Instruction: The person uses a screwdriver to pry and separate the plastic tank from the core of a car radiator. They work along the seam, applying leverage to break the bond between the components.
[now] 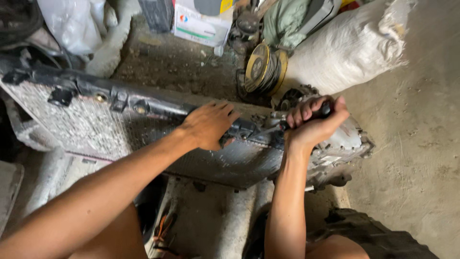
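Observation:
A long car radiator [91,127] with a silver finned core and a black plastic top tank [143,103] lies across the floor in front of me. My left hand [208,124] presses flat on the black tank near its middle, fingers spread. My right hand [316,122] is clenched around the dark handle of a tool [327,109], probably pliers, whose metal end [268,130] reaches the tank's edge at the radiator's right end. The tool's tip is partly hidden by my fist.
A stuffed white sack [350,48] lies at the back right beside a round metal spool part [262,67]. A white carton [201,24] and plastic bags [76,21] sit at the back. Bare concrete floor [417,144] stretches to the right.

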